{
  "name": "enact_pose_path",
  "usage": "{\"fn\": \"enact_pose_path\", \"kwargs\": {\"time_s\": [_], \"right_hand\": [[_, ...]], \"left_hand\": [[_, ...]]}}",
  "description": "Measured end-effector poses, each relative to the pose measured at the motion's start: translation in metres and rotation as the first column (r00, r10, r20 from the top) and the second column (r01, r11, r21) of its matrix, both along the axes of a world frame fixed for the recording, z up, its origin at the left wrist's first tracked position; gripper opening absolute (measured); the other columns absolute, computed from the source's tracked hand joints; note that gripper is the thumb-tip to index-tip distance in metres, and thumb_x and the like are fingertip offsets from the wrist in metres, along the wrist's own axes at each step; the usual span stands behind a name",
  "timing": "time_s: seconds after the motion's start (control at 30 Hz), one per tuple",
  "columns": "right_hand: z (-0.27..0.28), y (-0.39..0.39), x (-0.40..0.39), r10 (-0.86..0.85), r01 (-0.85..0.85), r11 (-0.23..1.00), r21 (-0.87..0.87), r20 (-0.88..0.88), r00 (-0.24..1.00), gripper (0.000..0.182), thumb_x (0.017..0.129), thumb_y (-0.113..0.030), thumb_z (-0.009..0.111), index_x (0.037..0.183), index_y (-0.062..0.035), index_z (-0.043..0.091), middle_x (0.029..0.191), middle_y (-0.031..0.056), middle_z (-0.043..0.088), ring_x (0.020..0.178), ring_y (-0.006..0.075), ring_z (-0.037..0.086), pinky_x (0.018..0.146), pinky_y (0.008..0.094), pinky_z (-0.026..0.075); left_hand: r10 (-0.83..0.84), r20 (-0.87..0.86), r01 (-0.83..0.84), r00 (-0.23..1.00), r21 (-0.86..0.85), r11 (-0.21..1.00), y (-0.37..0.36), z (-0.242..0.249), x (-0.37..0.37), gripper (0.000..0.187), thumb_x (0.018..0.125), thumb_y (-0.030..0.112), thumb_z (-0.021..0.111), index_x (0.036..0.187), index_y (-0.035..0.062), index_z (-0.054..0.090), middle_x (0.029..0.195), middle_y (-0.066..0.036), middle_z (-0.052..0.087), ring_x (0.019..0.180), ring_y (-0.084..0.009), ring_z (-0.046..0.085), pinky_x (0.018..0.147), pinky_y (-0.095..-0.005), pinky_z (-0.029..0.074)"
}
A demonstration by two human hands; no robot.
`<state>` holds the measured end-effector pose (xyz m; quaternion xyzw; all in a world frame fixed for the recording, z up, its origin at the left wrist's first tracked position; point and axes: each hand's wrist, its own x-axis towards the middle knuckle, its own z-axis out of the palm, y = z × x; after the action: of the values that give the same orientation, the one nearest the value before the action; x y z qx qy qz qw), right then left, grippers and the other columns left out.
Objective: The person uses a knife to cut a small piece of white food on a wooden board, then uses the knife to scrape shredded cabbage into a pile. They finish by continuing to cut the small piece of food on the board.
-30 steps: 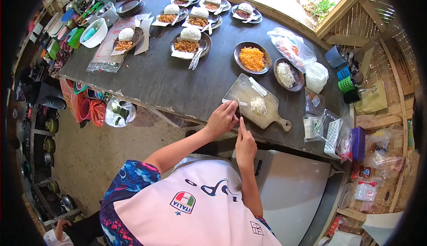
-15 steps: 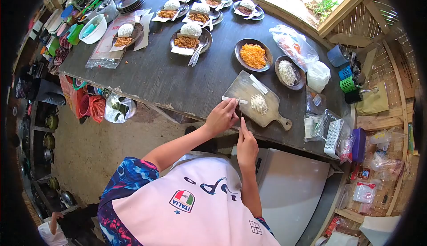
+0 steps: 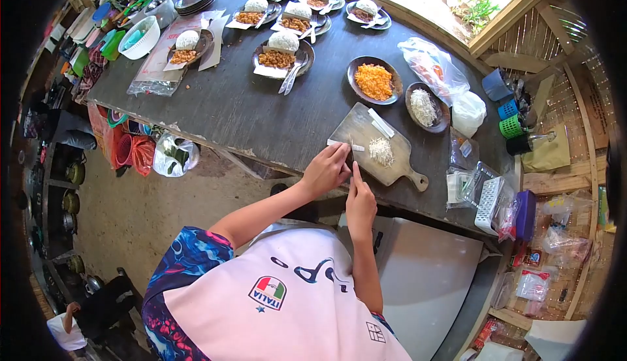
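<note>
My left hand (image 3: 328, 169) presses a white strip (image 3: 336, 143) onto the left edge of the wooden cutting board (image 3: 398, 170), its fingers closed together. Just right of it my right hand (image 3: 360, 203) grips a knife (image 3: 351, 155), whose thin blade stands beside my left fingertips. A small cut piece (image 3: 358, 147) lies past the blade. On the board are a heap of fine white shreds (image 3: 381, 153) and more white strips (image 3: 381, 123). Behind the board stand a bowl of orange shreds (image 3: 373, 82) and a bowl of white shreds (image 3: 424, 108).
Several plates with rice and brown food (image 3: 277, 59) stand across the dark table (image 3: 228, 109). Plastic bags (image 3: 434, 67) and a white basket (image 3: 488, 204) are at the right. Another person (image 3: 67, 327) is at the lower left, a white appliance (image 3: 428, 276) below the table.
The view has shifted slightly. The knife and my right hand have moved a little to the left and up. At the lower left, more of the other person's dark clothing shows.
</note>
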<state>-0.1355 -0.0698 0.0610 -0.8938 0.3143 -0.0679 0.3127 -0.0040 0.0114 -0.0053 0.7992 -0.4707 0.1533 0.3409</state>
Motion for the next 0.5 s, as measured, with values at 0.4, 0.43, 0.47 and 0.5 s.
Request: {"fn": "enact_pose_path", "kwargs": {"time_s": [0.4, 0.43, 0.47, 0.5], "right_hand": [[0.005, 0.003, -0.009, 0.016, -0.018, 0.999, -0.037, -0.043, 0.999, 0.047, 0.112, -0.025, 0.052, 0.159, -0.0321, 0.052, 0.100, 0.0176, 0.071, 0.091, 0.0405, 0.072, 0.081, 0.0509, 0.056], [0.006, 0.004, -0.010, 0.026, -0.029, 0.999, -0.045, -0.070, 0.997, 0.048, 0.112, -0.026, 0.052, 0.159, -0.0328, 0.051, 0.100, 0.0165, 0.070, 0.090, 0.0400, 0.072, 0.080, 0.0511, 0.057], [0.006, 0.004, -0.009, 0.028, -0.030, 0.999, -0.031, -0.059, 0.998, 0.048, 0.112, -0.026, 0.052, 0.159, -0.0322, 0.051, 0.100, 0.0168, 0.070, 0.091, 0.0400, 0.072, 0.080, 0.0512, 0.057], [0.005, 0.004, -0.009, 0.025, -0.026, 0.999, -0.019, -0.052, 0.998, 0.048, 0.112, -0.026, 0.052, 0.159, -0.0317, 0.051, 0.100, 0.0171, 0.070, 0.091, 0.0400, 0.072, 0.080, 0.0512, 0.057]], "left_hand": [[0.001, 0.003, -0.001, 1.000, -0.020, 1.000, 0.000, -0.002, 0.005, 0.052, 0.084, 0.013, 0.069, 0.129, -0.0126, 0.063, 0.133, -0.022, 0.064, 0.125, -0.0361, 0.062, 0.109, -0.0420, 0.052], [0.000, 0.006, 0.000, 1.000, -0.017, 1.000, 0.001, -0.003, 0.005, 0.052, 0.084, 0.013, 0.068, 0.130, -0.0130, 0.062, 0.133, -0.022, 0.064, 0.126, -0.0355, 0.061, 0.110, -0.0415, 0.051], [-0.006, 0.004, 0.006, 1.000, -0.015, 1.000, 0.001, -0.004, 0.003, 0.053, 0.085, 0.013, 0.068, 0.130, -0.0133, 0.062, 0.133, -0.022, 0.063, 0.127, -0.0350, 0.061, 0.111, -0.0411, 0.051], [-0.003, -0.003, 0.003, 1.000, -0.019, 1.000, 0.002, -0.002, 0.002, 0.052, 0.084, 0.013, 0.068, 0.130, -0.0133, 0.062, 0.132, -0.022, 0.064, 0.126, -0.0354, 0.062, 0.110, -0.0414, 0.052]]}}
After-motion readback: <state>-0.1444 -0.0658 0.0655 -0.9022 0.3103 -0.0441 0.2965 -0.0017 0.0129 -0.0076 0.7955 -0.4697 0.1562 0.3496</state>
